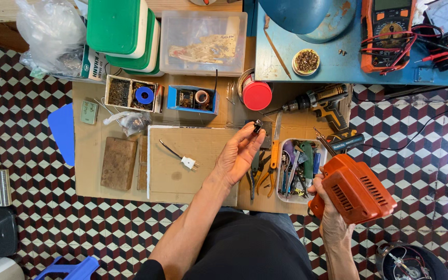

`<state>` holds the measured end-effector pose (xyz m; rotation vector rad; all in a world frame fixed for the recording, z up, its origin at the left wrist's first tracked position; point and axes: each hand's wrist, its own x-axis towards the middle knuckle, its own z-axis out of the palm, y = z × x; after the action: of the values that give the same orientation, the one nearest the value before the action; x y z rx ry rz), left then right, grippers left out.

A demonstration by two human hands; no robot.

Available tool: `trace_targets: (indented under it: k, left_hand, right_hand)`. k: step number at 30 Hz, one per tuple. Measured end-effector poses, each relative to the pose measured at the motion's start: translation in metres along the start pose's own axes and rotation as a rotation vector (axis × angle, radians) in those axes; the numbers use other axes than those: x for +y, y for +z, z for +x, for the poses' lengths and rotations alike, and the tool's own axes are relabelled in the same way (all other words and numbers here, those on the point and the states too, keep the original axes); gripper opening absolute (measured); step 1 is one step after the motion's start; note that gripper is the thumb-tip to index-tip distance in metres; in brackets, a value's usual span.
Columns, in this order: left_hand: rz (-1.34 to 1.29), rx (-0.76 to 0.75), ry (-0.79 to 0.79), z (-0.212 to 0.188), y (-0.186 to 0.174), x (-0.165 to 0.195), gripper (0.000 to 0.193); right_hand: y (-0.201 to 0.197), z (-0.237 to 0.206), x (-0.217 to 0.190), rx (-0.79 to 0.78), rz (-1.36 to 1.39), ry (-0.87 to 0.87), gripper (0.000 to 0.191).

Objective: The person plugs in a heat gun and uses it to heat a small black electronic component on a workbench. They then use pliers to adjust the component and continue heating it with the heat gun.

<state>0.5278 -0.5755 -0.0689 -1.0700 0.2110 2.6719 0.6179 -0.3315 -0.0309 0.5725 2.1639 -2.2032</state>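
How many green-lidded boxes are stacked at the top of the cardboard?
3: the green-lidded boxes lie in one slanted stack left of the clear plastic box. The top one shows fully; two peek out beneath. More may be hidden.

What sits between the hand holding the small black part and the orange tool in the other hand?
Between the left hand, pinching the small black part, and the orange tool gripped by the right hand, stands a clear tray of hand tools, with orange-handled pliers lying beside it on the cardboard. Both hands are raised above them.

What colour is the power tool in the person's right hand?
Orange, with dark vent slots. The power tool in the right hand shows best in the head view.
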Motion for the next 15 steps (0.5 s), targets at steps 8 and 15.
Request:
trace_targets:
  k: [8,15]
  left_hand:
    - [-0.038,-0.029,0.004,0.006,0.0,0.007,0.024]
    - [-0.082,-0.083,0.015,0.017,-0.002,0.015,0.019]
  right_hand:
    - [0.004,0.01,0.001,-0.002,-0.008,0.033,0.037]
    - [0.012,0.019,-0.005,-0.041,0.066,-0.088,0.038]
